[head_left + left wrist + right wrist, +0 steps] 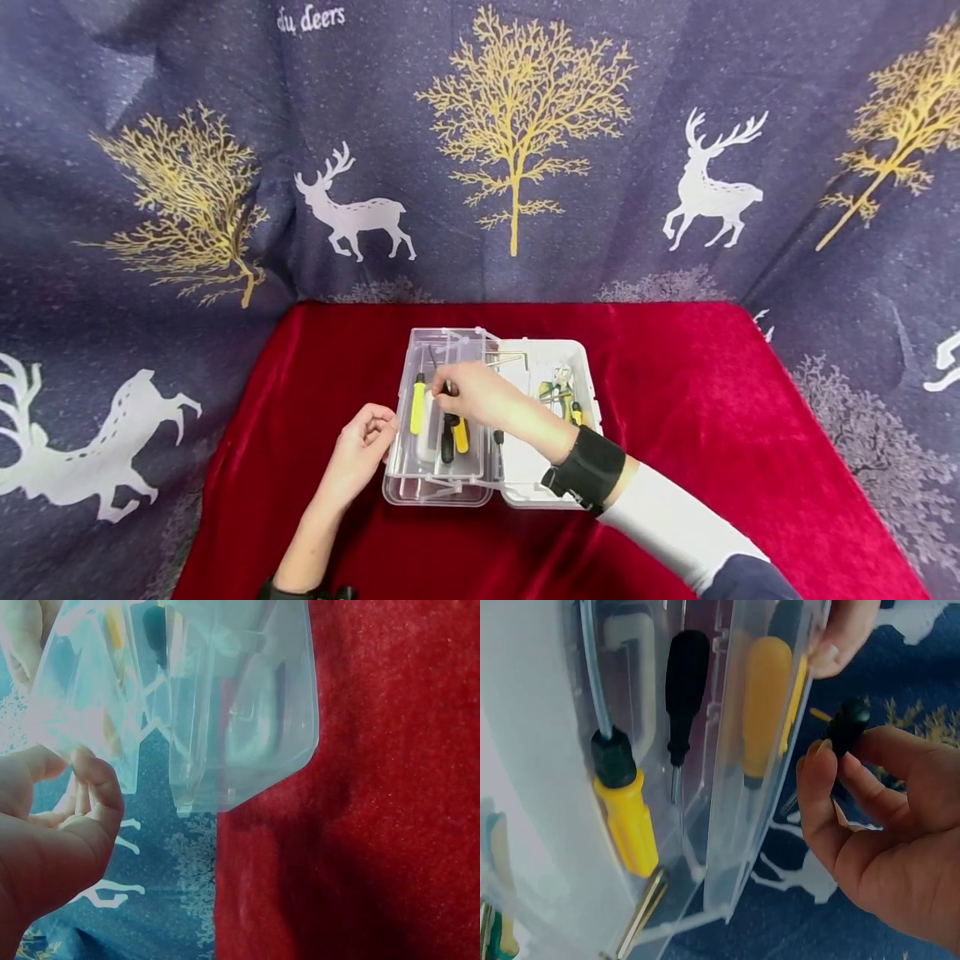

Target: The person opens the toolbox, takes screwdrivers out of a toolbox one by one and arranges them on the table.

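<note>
A screwdriver with a black, round-ended handle [851, 724] is pinched between the thumb and fingers of the right hand [465, 390]. It is over the middle of a clear tray [435, 477], its thin shaft pointing toward the tray's far edge. The left hand [367, 433], fingers bent, pinches the rim along the tray's left edge.

The tray is smooth, hard, see-through plastic, a long rectangle with straight walls. Along its left edge lies a bright yellow screwdriver [417, 407] with a dark collar. Toward its near edge, side by side, are a black handle [447, 440] and an orange-yellow handle [461, 435], both rounded.

Below the tray, a clear lid [442, 498] with rounded corners shows past the tray's near edge. To the right, joined to the tray by thin plastic arms, is an opaque white box [588, 350]. Near its far left corner is a bent metal rod [517, 358]; by its right edge are green-and-yellow pliers [553, 398].

Everything rests on a table covered in deep red, velvety cloth [675, 433], nearer its far edge than its visible front. Behind and on both sides hangs dark blue fabric [600, 275], softly creased, printed with golden trees and white deer. A black strap [588, 468] circles the right wrist above a white sleeve [675, 521].
</note>
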Action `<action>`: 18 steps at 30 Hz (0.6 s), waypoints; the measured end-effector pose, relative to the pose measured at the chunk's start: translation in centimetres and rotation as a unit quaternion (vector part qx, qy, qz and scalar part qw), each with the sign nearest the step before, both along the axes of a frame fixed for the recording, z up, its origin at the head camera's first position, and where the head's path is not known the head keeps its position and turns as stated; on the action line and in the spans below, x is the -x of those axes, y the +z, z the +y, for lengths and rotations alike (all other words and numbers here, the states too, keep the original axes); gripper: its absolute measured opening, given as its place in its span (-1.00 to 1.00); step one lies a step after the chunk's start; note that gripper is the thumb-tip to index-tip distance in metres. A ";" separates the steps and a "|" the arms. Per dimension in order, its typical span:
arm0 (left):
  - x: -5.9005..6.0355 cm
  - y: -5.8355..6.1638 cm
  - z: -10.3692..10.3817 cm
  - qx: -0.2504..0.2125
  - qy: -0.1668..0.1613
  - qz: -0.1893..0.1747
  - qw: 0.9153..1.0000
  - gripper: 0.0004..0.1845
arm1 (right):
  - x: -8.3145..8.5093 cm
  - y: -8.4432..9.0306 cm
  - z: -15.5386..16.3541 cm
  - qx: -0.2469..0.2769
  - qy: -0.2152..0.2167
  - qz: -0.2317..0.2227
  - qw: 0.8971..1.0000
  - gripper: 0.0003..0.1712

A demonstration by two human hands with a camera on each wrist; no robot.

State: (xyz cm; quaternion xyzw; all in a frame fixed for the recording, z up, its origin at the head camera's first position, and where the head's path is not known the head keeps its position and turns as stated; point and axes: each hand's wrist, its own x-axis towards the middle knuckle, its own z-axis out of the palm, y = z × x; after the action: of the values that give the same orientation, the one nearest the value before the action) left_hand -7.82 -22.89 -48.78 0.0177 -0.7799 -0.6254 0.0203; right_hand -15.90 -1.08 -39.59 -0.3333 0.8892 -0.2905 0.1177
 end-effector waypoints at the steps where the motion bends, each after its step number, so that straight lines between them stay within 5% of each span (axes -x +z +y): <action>1: 0.0 0.0 0.0 0.000 0.000 -0.001 1.000 -0.91 | 0.0 0.0 0.4 0.005 -0.004 0.004 1.000 -0.94; 18: 0.0 0.7 0.3 -0.001 0.012 -0.002 1.000 -0.93 | -0.1 -2.7 11.9 0.085 -0.124 0.018 0.989 -0.85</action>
State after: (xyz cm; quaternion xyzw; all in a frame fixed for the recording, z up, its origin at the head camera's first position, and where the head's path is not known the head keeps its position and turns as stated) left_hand -7.79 -22.57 -48.13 0.0278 -0.7793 -0.6255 0.0262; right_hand -15.76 10.81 -42.32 -0.2345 0.8979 -0.3708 0.0360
